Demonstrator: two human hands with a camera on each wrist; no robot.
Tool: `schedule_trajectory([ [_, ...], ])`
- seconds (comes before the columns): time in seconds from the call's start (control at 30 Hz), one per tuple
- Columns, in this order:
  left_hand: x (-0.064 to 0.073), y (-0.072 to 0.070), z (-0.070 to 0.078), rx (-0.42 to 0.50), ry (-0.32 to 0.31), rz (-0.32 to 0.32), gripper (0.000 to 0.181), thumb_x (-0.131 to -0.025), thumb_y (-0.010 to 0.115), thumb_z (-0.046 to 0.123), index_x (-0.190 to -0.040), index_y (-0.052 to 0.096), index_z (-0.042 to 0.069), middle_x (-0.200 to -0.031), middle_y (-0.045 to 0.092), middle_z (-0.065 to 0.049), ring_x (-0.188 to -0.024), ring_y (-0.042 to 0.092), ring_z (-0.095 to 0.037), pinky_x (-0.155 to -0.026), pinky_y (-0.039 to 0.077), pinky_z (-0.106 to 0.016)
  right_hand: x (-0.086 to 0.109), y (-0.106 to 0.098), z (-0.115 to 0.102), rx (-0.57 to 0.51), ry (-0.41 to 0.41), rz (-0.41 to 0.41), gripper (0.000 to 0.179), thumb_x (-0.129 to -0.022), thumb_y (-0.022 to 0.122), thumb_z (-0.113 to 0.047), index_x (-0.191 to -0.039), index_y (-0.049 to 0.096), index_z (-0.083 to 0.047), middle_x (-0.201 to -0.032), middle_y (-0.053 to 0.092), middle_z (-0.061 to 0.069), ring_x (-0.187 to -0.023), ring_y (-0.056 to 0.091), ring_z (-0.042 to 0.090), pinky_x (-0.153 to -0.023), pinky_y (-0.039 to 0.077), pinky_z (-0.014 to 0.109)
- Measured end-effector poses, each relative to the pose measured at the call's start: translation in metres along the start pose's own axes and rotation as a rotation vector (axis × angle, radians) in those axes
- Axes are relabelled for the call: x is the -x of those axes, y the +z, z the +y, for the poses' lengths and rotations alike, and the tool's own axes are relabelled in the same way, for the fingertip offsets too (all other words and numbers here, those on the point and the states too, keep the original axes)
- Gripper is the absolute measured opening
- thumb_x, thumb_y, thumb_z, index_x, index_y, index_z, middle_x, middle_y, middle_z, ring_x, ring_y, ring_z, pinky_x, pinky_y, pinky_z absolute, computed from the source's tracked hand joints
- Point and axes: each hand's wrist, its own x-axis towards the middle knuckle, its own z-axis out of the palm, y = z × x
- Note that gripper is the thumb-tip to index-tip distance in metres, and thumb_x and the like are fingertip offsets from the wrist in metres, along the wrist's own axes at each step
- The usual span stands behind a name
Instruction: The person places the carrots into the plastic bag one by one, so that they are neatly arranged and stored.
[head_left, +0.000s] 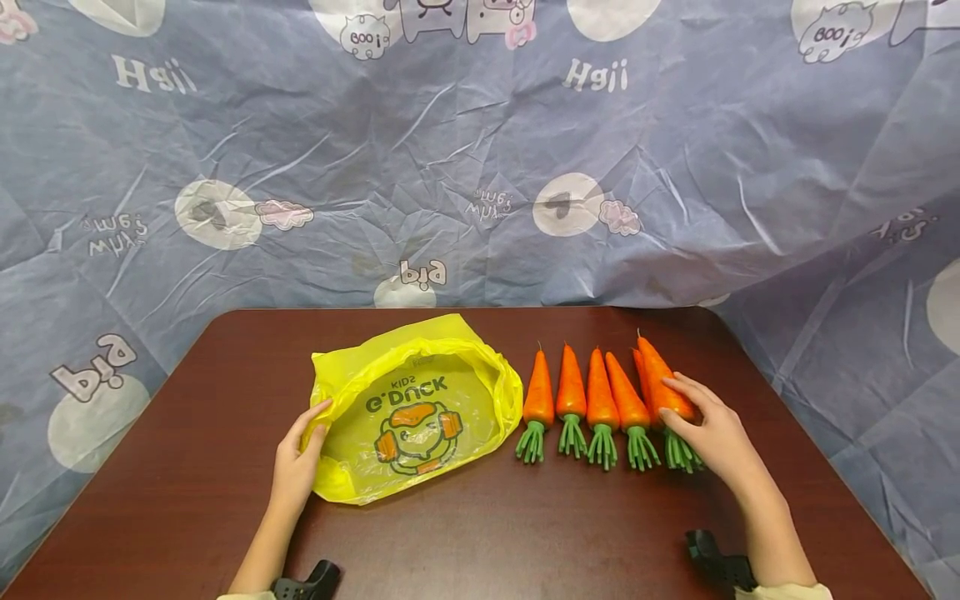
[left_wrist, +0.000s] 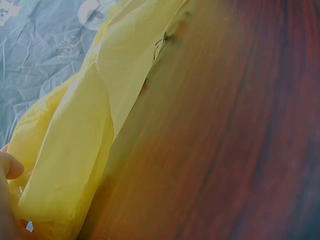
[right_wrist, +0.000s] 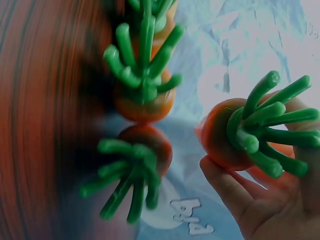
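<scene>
A yellow plastic bag [head_left: 510, 392] with a duck print lies on the table, its mouth held wide towards me. My left hand [head_left: 298, 462] pinches the left part of its rim, thumb inside. In the left wrist view, the thumb [left_wrist: 11, 166] shows against the yellow plastic [left_wrist: 70, 150]. My right hand [head_left: 716, 437] grips a carrot [head_left: 657, 371] at its thick end, green stalks towards me. The right wrist view shows this carrot [right_wrist: 220, 145] raised apart from the others. Several more carrots [head_left: 570, 387] lie in a row between the bag and my right hand.
The dark brown table [head_left: 510, 542] carries the bag and carrots. Behind it hangs a crumpled blue-grey printed cloth [head_left: 450, 150], which also drapes at both sides. Each wrist wears a black strap-on camera, one on the left [head_left: 311, 581] and one on the right [head_left: 716, 562].
</scene>
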Motion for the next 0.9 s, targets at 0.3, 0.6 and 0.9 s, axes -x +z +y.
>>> schedule_trajectory([
  [0.3, 0.000, 0.001, 0.002, 0.000, -0.048, 0.020, 0.032, -0.096, 0.043, 0.023, -0.125, 0.054, 0.013, -0.125, 0.050, 0.019, -0.115, 0.037, 0.014, -0.090, 0.029, -0.001, 0.002, 0.009, -0.023, 0.002, -0.036, -0.016, 0.047, -0.086, 0.062, -0.028, -0.127, 0.051, -0.010, -0.139, 0.042, 0.014, -0.121, 0.042, 0.039, -0.088, 0.040, 0.052],
  [0.6, 0.001, 0.001, 0.006, 0.025, -0.029, 0.029, 0.032, -0.097, 0.042, 0.017, -0.125, 0.054, 0.008, -0.124, 0.051, 0.013, -0.112, 0.037, 0.017, -0.090, 0.028, 0.001, 0.005, 0.019, -0.038, 0.005, -0.085, -0.056, 0.047, -0.086, 0.061, -0.033, -0.128, 0.052, -0.015, -0.140, 0.042, 0.010, -0.123, 0.041, 0.036, -0.086, 0.044, 0.049],
  [0.9, 0.000, 0.001, 0.008, 0.045, -0.037, 0.035, 0.031, -0.096, 0.042, 0.013, -0.125, 0.054, 0.009, -0.122, 0.051, 0.015, -0.112, 0.038, 0.017, -0.091, 0.029, 0.000, 0.011, 0.026, -0.059, -0.036, -0.101, -0.108, 0.047, -0.085, 0.062, -0.035, -0.127, 0.052, -0.019, -0.141, 0.041, 0.008, -0.125, 0.040, 0.036, -0.090, 0.040, 0.055],
])
